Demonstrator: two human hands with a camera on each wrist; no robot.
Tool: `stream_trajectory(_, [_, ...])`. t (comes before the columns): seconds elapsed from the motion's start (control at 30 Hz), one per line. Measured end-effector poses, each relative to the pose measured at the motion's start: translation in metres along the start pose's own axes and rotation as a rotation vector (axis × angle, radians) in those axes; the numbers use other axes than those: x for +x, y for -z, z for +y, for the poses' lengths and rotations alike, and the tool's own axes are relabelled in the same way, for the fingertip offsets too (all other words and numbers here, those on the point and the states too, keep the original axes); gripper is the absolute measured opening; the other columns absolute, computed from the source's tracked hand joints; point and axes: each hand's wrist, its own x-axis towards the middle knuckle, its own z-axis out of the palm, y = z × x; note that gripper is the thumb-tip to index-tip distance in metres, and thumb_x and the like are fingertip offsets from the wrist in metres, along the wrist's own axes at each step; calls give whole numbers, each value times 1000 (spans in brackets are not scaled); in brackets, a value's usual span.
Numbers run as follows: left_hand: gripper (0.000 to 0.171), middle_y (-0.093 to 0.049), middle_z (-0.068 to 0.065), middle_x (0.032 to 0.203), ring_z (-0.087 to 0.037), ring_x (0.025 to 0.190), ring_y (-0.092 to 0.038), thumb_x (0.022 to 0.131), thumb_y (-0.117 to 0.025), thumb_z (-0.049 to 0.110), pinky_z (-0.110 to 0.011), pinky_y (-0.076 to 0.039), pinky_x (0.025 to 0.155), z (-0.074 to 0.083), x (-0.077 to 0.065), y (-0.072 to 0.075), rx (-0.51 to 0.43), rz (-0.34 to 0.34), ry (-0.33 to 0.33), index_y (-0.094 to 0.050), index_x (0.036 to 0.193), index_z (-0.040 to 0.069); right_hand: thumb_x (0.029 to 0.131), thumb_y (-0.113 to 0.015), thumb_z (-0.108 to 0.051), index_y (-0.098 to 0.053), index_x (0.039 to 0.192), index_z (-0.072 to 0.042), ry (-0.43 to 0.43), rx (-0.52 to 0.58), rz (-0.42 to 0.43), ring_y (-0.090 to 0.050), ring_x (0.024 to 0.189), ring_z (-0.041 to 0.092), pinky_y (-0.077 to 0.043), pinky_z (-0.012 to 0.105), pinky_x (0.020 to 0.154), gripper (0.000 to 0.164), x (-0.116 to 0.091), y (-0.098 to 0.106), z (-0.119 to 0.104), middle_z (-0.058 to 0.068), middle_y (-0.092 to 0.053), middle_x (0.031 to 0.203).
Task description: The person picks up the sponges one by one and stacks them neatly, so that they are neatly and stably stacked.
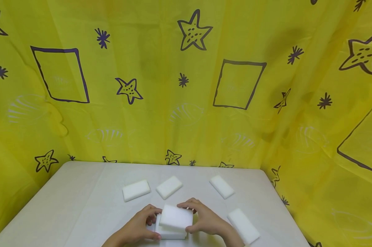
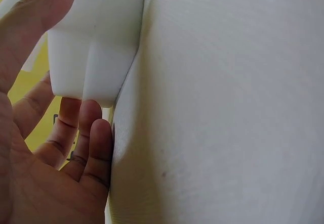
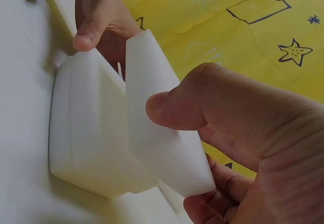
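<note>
White foam blocks, like melamine sponges, lie on the table. At the near middle, in the head view, is a small stack of white sponges (image 1: 171,234) laid flat one on another. My left hand (image 1: 139,224) grips its left end, thumb on the near side and fingers on the far side. My right hand (image 1: 207,219) pinches one more white sponge (image 1: 176,216) between thumb and fingers. That sponge is tilted over the stack; in the right wrist view a wedge-shaped gap parts it from the stack (image 3: 96,128). The left wrist view shows the stack's end (image 2: 96,67) against the fingers.
Several loose white sponges lie about: one at the back left (image 1: 136,190), one beside it (image 1: 169,187), one at the back right (image 1: 221,187), one by the right forearm (image 1: 243,225). A yellow patterned curtain (image 1: 155,120) hangs behind the white table (image 1: 96,192).
</note>
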Motion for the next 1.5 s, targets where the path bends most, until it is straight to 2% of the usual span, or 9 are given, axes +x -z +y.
stream_trajectory(0.33, [67, -52, 5, 103, -2, 83, -49, 70, -89, 32, -22, -45, 73, 0, 0, 0, 1, -10, 13, -61, 126, 7, 73, -82, -20, -60, 134, -22, -20, 4, -8, -48, 113, 11, -42, 36, 98, 64, 1, -3, -3, -5, -54, 125])
stream_trajectory(0.6, [68, -52, 6, 103, -3, 84, -49, 70, -88, 37, -22, -46, 74, -1, -1, 0, 25, -13, 24, -61, 125, 7, 75, -80, -22, -59, 133, -19, 23, -1, -22, -47, 112, 7, -43, 34, 97, 62, 2, -6, 0, -3, -54, 129])
stream_trajectory(1.1, [63, -52, 7, 103, -3, 84, -50, 71, -88, 36, -22, -45, 73, -2, -2, -1, 18, -3, 3, -62, 122, 11, 75, -82, -19, -60, 130, -21, 16, 19, -25, -48, 113, 9, -43, 35, 99, 60, 5, -8, 1, -4, -55, 127])
stream_trajectory(1.5, [65, -52, 7, 103, -3, 84, -50, 70, -88, 36, -22, -45, 73, -3, -1, -1, 20, -5, 12, -62, 124, 12, 73, -81, -21, -61, 131, -19, 14, -10, -38, -47, 114, 6, -41, 30, 99, 60, 7, -11, 5, -9, -54, 125])
